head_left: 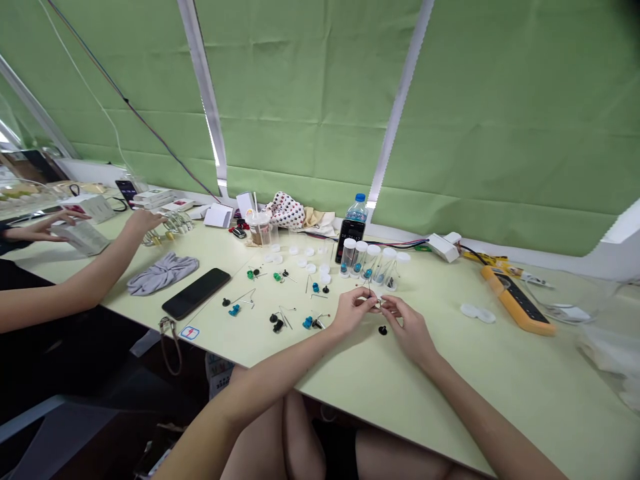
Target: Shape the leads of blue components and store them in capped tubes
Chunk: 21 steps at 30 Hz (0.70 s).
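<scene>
The left hand (353, 312) and right hand (407, 328) meet above the table (500, 393), each grip closed at the fingertips on a small wire part (376, 304). The fingers hide most of it, so its exact form cannot be told. Pinching it between both hands appears to keep something so tiny steady and in view. One black knob (383, 330) lies just below the grip, not touching the fingers.

Directly beyond the grip stand five clear tubes (360, 260) with white caps, grouped in a tight row, apparently to keep their contents together. Blue pieces show inside some of them. To the left of the grip, wire-pinned knobs lie spaced apart, perhaps so each can be picked out singly: two green knobs (277, 277), three blue knobs (307, 322), and about five more black knobs (274, 320). Small white caps (309, 252) cluster farther back, too small to count exactly.

To the right of the grip are two white discs (477, 312) and a yellow multimeter (517, 300). Well left of the grip, a co-worker's hand (50, 228) reaches towards a white box (85, 238).
</scene>
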Each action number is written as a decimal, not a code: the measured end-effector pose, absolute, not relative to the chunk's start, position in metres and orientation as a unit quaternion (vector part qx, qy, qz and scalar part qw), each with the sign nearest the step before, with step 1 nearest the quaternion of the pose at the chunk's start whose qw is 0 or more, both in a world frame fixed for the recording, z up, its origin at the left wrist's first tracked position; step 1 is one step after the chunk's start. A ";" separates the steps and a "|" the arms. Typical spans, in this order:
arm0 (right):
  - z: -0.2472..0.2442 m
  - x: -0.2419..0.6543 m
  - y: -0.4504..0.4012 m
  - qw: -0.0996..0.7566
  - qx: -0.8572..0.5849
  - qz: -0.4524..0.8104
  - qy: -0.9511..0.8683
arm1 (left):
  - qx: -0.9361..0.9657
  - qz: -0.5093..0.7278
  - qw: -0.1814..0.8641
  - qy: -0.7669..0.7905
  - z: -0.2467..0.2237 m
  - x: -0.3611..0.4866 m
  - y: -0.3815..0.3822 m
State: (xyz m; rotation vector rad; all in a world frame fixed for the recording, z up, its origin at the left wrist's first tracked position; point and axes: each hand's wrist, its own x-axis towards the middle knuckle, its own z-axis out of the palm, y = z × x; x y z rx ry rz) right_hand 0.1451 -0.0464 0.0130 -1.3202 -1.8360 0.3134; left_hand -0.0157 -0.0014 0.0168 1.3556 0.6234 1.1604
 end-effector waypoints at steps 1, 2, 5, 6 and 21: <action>0.012 0.144 -0.046 0.412 -0.525 0.144 -0.731 | 0.580 0.501 0.585 0.266 0.016 -0.016 -0.001; 0.012 0.144 -0.047 0.406 -0.523 0.162 -0.732 | 0.578 0.503 0.585 0.265 0.016 -0.016 0.000; 0.012 0.140 -0.049 0.390 -0.520 0.194 -0.735 | 0.579 0.507 0.576 0.276 0.015 -0.016 0.001; 0.013 0.139 -0.049 0.388 -0.520 0.194 -0.736 | 0.581 0.508 0.570 0.282 0.015 -0.017 0.001; 0.016 0.138 -0.053 0.327 -0.486 0.045 -0.810 | 0.593 0.496 0.551 0.315 0.010 -0.014 0.004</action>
